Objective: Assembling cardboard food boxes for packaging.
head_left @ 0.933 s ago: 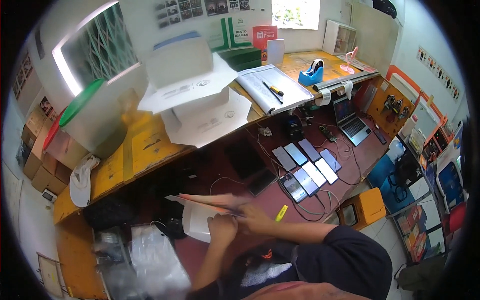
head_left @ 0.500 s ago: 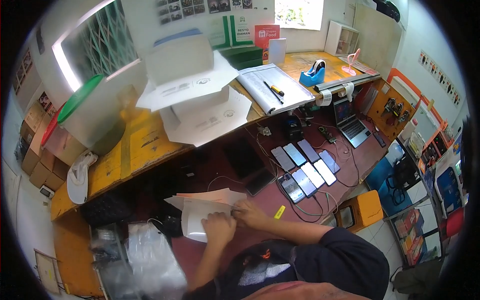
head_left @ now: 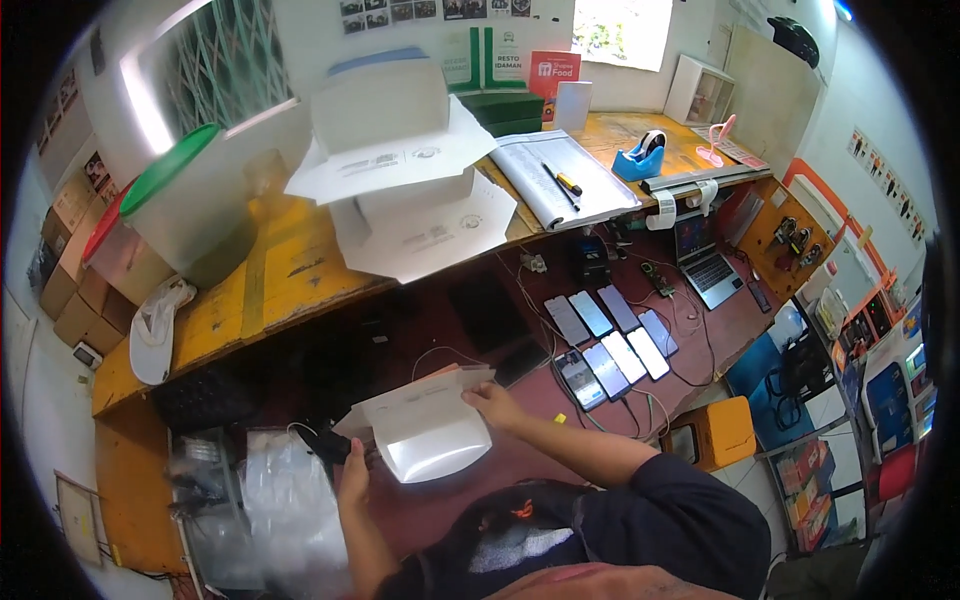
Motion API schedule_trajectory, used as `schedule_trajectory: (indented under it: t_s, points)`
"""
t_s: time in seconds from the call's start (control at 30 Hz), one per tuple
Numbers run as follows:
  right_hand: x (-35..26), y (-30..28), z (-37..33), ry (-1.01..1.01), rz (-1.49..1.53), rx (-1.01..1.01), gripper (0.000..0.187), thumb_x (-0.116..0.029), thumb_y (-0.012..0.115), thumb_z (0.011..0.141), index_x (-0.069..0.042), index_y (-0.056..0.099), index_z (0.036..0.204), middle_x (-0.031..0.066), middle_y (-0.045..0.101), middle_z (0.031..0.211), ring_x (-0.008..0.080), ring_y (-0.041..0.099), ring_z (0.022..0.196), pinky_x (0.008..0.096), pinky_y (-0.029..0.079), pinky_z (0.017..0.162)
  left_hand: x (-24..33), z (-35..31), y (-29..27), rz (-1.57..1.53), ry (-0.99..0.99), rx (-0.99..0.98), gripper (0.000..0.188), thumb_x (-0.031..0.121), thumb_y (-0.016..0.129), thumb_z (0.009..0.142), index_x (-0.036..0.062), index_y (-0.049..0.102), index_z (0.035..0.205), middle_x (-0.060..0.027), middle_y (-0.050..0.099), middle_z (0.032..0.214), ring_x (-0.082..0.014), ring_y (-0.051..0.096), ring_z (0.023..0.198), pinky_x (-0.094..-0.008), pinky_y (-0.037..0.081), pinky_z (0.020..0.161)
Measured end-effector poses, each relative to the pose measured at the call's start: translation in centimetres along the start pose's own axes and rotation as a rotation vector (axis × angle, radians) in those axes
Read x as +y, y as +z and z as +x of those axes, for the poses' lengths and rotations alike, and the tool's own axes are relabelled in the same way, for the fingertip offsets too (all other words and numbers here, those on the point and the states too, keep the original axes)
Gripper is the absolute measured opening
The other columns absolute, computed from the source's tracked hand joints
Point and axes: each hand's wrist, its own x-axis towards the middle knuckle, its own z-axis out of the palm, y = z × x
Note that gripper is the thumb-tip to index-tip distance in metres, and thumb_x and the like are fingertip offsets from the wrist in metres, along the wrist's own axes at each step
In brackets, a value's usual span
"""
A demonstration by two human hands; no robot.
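Note:
A half-folded white paper food box with a shiny inside is held over the dark red lower desk. Its upright flap faces me. My right hand pinches the flap's right corner between thumb and fingers. At the box's left side, my left hand grips the edge, thumb up and fingers partly hidden. A black object with a cord lies right beside the left hand; its kind is unclear.
Several phones with cables lie right of the box, near a laptop. Clear plastic bags are at lower left. On the yellow upper shelf stand stacked white box blanks, a notebook and a blue tape dispenser.
My hands have moved apart, the left to the box's left side and the right up to its corner. The box has opened wider and turned its shiny inside toward me.

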Motion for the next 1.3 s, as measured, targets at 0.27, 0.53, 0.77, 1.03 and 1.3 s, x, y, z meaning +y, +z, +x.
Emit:
schedule_trajectory:
  t_s: [0.27, 0.53, 0.77, 1.03, 1.3]
  points:
    - [0.0, 0.4, 1.2, 0.087, -0.023, 0.057, 0.024, -0.025, 0.072, 0.088, -0.001, 0.069, 0.088, 0.0033, 0.067, 0.08, 0.0109, 0.059, 0.072, 0.0269, 0.048, 0.069, 0.4, 0.1, 1.9, 0.403, 0.082, 0.188, 0.061, 0.042, 0.046, 0.101, -0.0124, 0.055, 0.125, -0.0225, 0.06, 0.127, -0.0273, 0.055, 0.118, -0.0355, 0.038, 0.103]
    - [2.4, 1.6, 1.6, -0.021, -0.077, 0.163, 0.031, -0.028, 0.077, 0.083, -0.001, 0.066, 0.095, 0.0077, 0.068, 0.088, 0.0152, 0.064, 0.082, 0.0312, 0.05, 0.074, -0.7, -0.1, 1.9, 0.466, 0.081, 0.123, 0.061, 0.044, 0.047, 0.1, -0.0105, 0.058, 0.123, -0.0252, 0.061, 0.125, -0.0317, 0.055, 0.12, -0.037, 0.037, 0.104]
    - [4.4, -0.1, -1.7, -0.126, -0.249, -0.037, 0.076, -0.017, 0.081, 0.076, -0.001, 0.039, 0.136, 0.0162, 0.057, 0.126, 0.0275, 0.057, 0.118, 0.0382, 0.043, 0.103, -2.7, -3.2, 5.2, 0.338, 0.234, -0.03, 0.066, 0.021, 0.071, 0.086, -0.0045, 0.039, 0.139, -0.0181, 0.054, 0.132, -0.0299, 0.05, 0.125, -0.0384, 0.037, 0.107]
    - [0.5, 0.7, -2.9, -0.066, -0.535, -0.124, 0.077, -0.001, 0.072, 0.073, 0.004, 0.034, 0.139, 0.0253, 0.044, 0.14, 0.0353, 0.04, 0.137, 0.0395, 0.032, 0.114, -5.0, -2.3, 3.5, 0.506, 0.141, 0.118, 0.065, 0.016, 0.067, 0.082, -0.007, 0.04, 0.136, -0.0255, 0.051, 0.133, -0.0348, 0.05, 0.127, -0.0397, 0.037, 0.107]
    - [1.2, 0.3, -4.3, -0.004, -0.29, -0.074, 0.067, -0.012, 0.071, 0.083, 0.005, 0.036, 0.138, 0.0204, 0.051, 0.134, 0.0299, 0.05, 0.126, 0.0388, 0.038, 0.107, -4.6, -4.9, 5.3, 0.421, 0.018, 0.201, 0.073, 0.033, 0.071, 0.084, -0.0087, 0.04, 0.135, -0.0306, 0.047, 0.136, -0.0405, 0.046, 0.129, -0.0422, 0.035, 0.108]
